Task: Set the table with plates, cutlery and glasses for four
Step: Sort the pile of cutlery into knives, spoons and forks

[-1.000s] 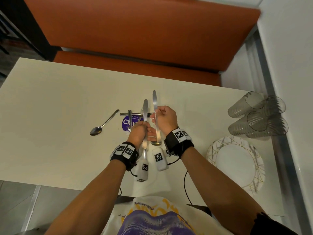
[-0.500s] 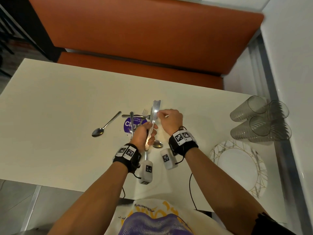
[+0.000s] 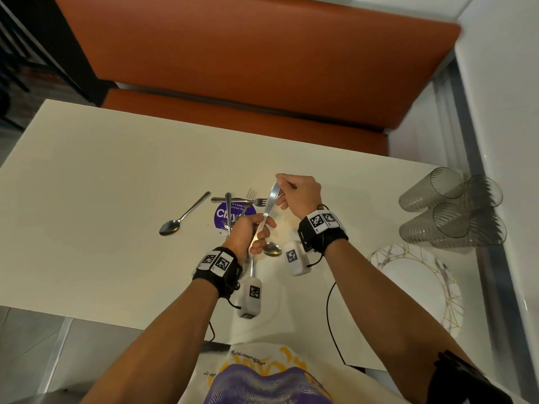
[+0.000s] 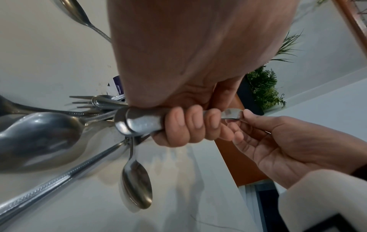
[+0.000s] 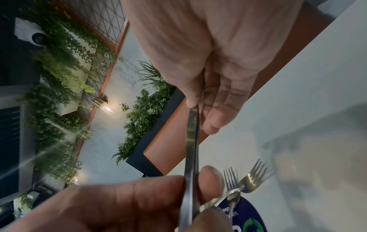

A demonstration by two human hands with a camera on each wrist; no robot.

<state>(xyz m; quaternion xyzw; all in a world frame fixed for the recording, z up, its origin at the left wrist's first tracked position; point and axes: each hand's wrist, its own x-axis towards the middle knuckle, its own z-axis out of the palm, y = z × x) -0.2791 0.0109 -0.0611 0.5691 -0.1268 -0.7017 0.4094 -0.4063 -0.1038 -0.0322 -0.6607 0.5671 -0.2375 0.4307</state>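
Two table knives (image 3: 270, 201) are held together, blades pointing away from me. My left hand (image 3: 253, 232) grips their handles (image 4: 139, 124) with curled fingers just above the white table (image 3: 116, 185). My right hand (image 3: 287, 186) pinches the blade tips between thumb and fingers, seen close in the right wrist view (image 5: 192, 108). Under my hands lie forks (image 3: 251, 196), a spoon (image 3: 272, 249) and more cutlery on a purple sticker (image 3: 223, 214). Another spoon (image 3: 182, 215) lies apart to the left. Stacked plates (image 3: 420, 287) and several glasses (image 3: 452, 211) are at the right.
An orange bench (image 3: 248, 68) runs along the table's far side. A white wall (image 3: 510, 112) and metal rail border the right edge behind the glasses. A black cable (image 3: 329, 310) trails over the near table edge.
A second ago each hand held one knife upright and apart. The knives came together in my left hand, and my right hand slid up to the blade tips.
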